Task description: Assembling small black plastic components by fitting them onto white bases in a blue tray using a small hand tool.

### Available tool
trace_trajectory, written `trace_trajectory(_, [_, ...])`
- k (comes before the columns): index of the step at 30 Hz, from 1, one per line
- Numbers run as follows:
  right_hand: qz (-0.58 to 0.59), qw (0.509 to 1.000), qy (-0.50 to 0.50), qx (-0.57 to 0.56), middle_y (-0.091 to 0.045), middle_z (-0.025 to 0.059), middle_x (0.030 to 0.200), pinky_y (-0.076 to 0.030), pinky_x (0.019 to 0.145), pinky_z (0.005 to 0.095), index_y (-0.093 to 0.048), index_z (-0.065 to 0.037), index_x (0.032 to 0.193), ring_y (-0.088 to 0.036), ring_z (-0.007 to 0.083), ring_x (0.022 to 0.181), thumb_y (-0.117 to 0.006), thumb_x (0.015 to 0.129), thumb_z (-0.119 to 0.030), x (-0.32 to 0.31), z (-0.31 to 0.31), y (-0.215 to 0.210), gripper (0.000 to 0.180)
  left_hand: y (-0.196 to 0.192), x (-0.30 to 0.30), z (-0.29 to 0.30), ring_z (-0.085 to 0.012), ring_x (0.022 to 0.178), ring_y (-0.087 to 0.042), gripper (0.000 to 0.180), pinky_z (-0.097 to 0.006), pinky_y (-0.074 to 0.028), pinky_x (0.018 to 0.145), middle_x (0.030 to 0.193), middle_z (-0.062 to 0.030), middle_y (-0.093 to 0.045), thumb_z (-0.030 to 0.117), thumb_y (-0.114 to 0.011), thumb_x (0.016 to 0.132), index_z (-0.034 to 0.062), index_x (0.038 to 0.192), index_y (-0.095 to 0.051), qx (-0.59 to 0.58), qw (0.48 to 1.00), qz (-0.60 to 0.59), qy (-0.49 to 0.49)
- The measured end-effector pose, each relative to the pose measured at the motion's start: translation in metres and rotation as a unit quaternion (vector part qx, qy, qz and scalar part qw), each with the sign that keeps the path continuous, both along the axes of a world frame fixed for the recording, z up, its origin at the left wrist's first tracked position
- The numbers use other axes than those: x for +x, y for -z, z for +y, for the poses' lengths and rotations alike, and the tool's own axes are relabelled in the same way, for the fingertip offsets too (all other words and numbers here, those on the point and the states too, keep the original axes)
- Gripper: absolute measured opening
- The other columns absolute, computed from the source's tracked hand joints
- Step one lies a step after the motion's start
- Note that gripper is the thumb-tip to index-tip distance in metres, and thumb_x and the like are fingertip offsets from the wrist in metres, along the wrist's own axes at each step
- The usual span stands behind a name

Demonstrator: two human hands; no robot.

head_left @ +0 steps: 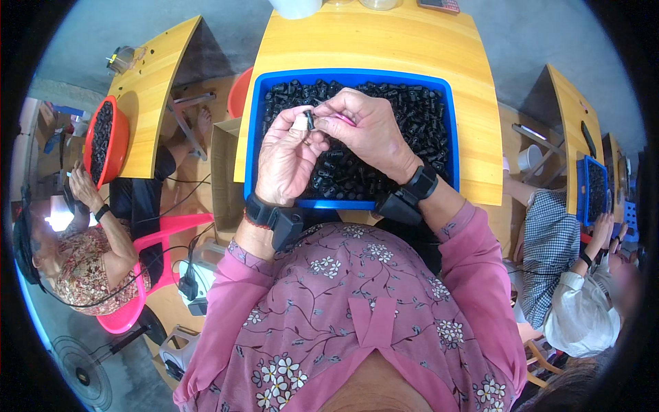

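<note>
A blue tray [255,123] full of small black plastic parts [419,117] sits on the yellow table in front of me. Over it, my left hand [285,161] pinches one small black part [309,120] between thumb and fingers. My right hand [367,130] meets it from the right, fingertips closed on a thin pink tool [343,119] and touching the same part. Both wrists wear black bands with boxes attached.
The yellow table [480,123] has a white cup [295,7] at its far edge. A cardboard box [223,172] stands to the left. A person at left sits by a red bowl [106,141] of black parts. Another person at right works at a blue tray [594,189].
</note>
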State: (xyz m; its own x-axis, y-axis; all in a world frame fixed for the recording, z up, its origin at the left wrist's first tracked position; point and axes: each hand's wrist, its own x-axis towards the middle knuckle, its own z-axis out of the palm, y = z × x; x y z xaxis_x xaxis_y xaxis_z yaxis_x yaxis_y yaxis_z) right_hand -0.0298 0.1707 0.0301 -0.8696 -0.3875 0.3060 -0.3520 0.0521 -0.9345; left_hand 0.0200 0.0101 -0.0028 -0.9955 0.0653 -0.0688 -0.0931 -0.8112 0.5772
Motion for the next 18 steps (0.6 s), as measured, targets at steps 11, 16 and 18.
trace_trajectory(11, [-0.069, 0.997, -0.017, 0.016, -0.069, 0.0067, 0.071, -0.052, 0.058, 0.0232, -0.066, 0.004, 0.084, -0.064, 0.0071, 0.065, -0.070, 0.087, -0.011, -0.004, 0.003, -0.001, 0.016, 0.002, 0.000, -0.004, -0.0160, 0.091, -0.063, 0.027, -0.032, -0.055, 0.082, 0.111, -0.0107, -0.065, 0.009, -0.058, 0.097, 0.0002, 0.122, -0.058, 0.003, 0.998, -0.002, 0.057])
trace_trajectory(16, [-0.045, 0.998, -0.004, 0.031, -0.068, 0.0088, 0.075, -0.052, 0.063, 0.0273, -0.067, 0.003, 0.087, -0.064, 0.0112, 0.070, -0.067, 0.089, -0.014, -0.003, 0.003, -0.004, 0.017, 0.014, -0.004, -0.010, -0.0165, 0.090, -0.063, 0.024, -0.031, -0.054, 0.084, 0.110, -0.0104, -0.064, 0.005, -0.057, 0.096, -0.0013, 0.119, -0.058, 0.060, 0.996, -0.013, 0.071])
trace_trajectory(18, [0.006, 0.999, -0.009, 0.031, -0.067, 0.0111, 0.079, -0.052, 0.067, 0.0296, -0.067, 0.004, 0.090, -0.064, 0.0166, 0.073, -0.064, 0.090, -0.014, -0.006, 0.005, 0.001, 0.018, 0.020, -0.004, -0.013, -0.0173, 0.089, -0.063, 0.019, -0.031, -0.054, 0.085, 0.108, -0.0103, -0.064, 0.004, -0.057, 0.095, -0.0022, 0.114, -0.058, 0.097, 0.993, -0.014, 0.066])
